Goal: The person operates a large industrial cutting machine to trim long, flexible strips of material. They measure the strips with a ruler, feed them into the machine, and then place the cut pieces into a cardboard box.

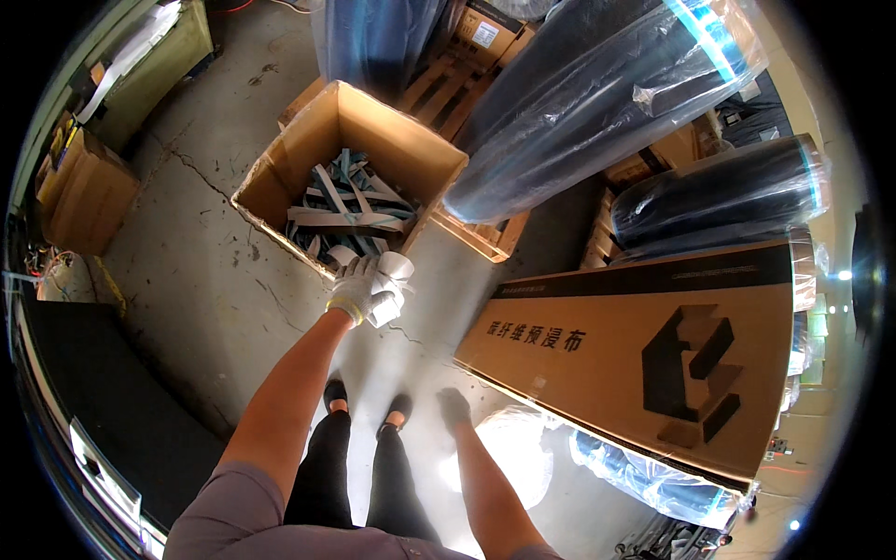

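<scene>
My left hand [353, 287], in a white knit glove with a yellowish cuff, reaches out to the near edge of an open cardboard box [397, 131]. Its fingers close around a bunch of white rolled-up pieces [396, 267]; their exact kind is unclear. Inside the box lies a tangled heap of grey-green and whitish strips [350, 201]. My right hand [455, 409] hangs low beside my legs, well away from the box. It looks greyish and smeared, so its fingers cannot be made out.
A long printed carton [597, 345] lies on the right. Beyond it stand large dark rolls in clear plastic [579, 103] and wooden pallets [443, 93]. On the left are a smaller cardboard box [89, 191] and a black-topped surface [112, 373]. The concrete floor [187, 243] is cracked.
</scene>
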{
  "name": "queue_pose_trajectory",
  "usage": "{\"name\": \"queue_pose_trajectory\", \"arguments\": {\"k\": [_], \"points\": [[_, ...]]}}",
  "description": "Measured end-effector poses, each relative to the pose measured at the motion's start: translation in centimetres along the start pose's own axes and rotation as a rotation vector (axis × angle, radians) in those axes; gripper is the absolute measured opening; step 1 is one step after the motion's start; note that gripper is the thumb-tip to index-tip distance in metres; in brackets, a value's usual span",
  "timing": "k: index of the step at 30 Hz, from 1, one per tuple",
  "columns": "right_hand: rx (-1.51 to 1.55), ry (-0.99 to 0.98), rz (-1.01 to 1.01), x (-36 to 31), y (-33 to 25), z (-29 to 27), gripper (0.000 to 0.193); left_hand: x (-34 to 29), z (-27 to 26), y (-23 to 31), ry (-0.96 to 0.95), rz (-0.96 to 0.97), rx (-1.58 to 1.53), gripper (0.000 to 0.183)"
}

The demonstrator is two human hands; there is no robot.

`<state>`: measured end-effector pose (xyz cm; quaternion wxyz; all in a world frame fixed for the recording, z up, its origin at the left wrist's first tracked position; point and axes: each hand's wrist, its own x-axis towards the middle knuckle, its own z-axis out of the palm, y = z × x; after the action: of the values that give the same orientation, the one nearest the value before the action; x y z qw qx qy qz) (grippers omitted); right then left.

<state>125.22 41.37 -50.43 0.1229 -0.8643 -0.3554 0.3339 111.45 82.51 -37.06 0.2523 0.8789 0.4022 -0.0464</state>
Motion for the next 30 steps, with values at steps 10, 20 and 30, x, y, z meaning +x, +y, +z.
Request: {"name": "queue_pose_trajectory", "arguments": {"k": [10,20,30], "points": [[0.266,-0.063,0.054,-8.9,-3.9,-0.9,0.042,-5.4,-2.5,-2.1,0.135,-0.065,0.005,0.09],[0.282,-0.102,-0.124,-4.5,-13.4,-5.8,0.037,-23.2,2.7,-3.4,0.203,-0.337,-0.227,0.073],[-0.576,-0.456,-0.878,-11.8,-0.4,0.1,0.029,-71.5,22.8,-0.2,-0.213,-1.226,-0.591,0.067]]}}
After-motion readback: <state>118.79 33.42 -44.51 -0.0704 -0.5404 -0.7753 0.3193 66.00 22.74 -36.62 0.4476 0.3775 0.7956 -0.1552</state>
